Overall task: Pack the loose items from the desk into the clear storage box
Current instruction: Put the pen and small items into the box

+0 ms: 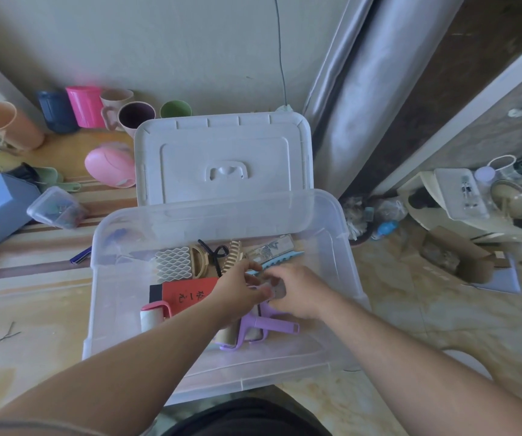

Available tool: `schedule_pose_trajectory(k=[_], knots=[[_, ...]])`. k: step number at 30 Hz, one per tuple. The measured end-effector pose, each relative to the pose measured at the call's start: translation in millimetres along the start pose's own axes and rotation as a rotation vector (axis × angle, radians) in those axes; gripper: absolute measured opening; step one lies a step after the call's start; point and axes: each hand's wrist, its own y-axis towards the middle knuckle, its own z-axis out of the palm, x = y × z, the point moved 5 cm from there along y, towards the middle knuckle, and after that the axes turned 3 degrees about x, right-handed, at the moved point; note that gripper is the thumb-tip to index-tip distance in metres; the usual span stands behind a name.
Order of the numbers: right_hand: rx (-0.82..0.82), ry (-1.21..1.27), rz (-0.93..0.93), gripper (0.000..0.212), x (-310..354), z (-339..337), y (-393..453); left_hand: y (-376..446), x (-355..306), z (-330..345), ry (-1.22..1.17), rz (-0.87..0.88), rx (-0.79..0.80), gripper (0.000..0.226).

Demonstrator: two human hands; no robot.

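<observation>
A: While both hands are inside the clear storage box (332,234), what do they hold?

B: The left hand (237,291) and the right hand (297,291) meet over the middle of the box, and between them is a small clear item (277,287). It is blurred, so I cannot say what it is. The fingers of both hands are curled and seem to pinch it, the left from one side and the right from the other.

A: Where does it lie, then?

B: Above the things already packed: the red booklet (190,294) is just to the left, the purple lint roller (262,328) directly under the hands, the hair clips (218,256) and the blue comb (284,259) behind, toward the lid (221,158). I cannot tell its long axis. Both hands are equally near, so either could set it down.

A: Is the packing finished?

B: I think not. On the desk (33,309) there are still a pen (80,255) just beside the box, a small plastic container (56,207) and a pink case (110,163). They all lie to the left, so the left hand is nearer to them.
</observation>
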Motion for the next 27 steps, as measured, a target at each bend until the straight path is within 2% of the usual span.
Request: schedule_pose_trajectory(k=[5, 8, 10, 12, 16, 18, 21, 24, 27], knots=[[-0.056, -0.181, -0.011, 0.029, 5.8, 1.6, -6.1, -3.6, -2.0, -0.2, -0.044, -0.005, 0.068, 0.052], [-0.141, -0.265, 0.091, 0.037, -2.6, 1.8, -6.0, -8.9, 0.1, -10.8, -0.052, -0.021, 0.058, 0.047], [-0.181, -0.313, 0.182, 0.032, -12.3, -2.2, -3.6, -16.7, -4.0, -19.6, 0.103, 0.022, 0.060, 0.042], [-0.167, -0.336, 0.223, 0.026, -16.5, -3.5, 1.3, -32.4, -11.6, -31.8, 0.377, 0.089, 0.053, 0.037], [-0.202, -0.244, 0.199, 0.034, -6.0, -1.0, 13.8, -80.1, -36.0, -70.5, 0.749, 0.442, -0.091, 0.033], [-0.295, -0.230, 0.120, 0.043, 17.0, -3.9, 18.9, -106.5, -42.3, -100.3, 0.829, 0.599, -0.218, 0.035], [-0.532, -0.232, -0.120, 0.045, 81.8, -9.8, 28.7, -138.8, -32.9, -168.0, 0.768, 0.649, -0.468, 0.030], [-0.730, -0.251, -0.305, 0.041, 167.6, -13.5, 41.2, -152.8, 3.3, -246.0, 0.754, 0.599, -0.687, 0.019], [-0.785, -0.264, -0.500, 0.033, 257.3, -1.8, 69.9, -151.7, 63.1, -315.8, 0.784, 0.466, -0.744, 0.023]])
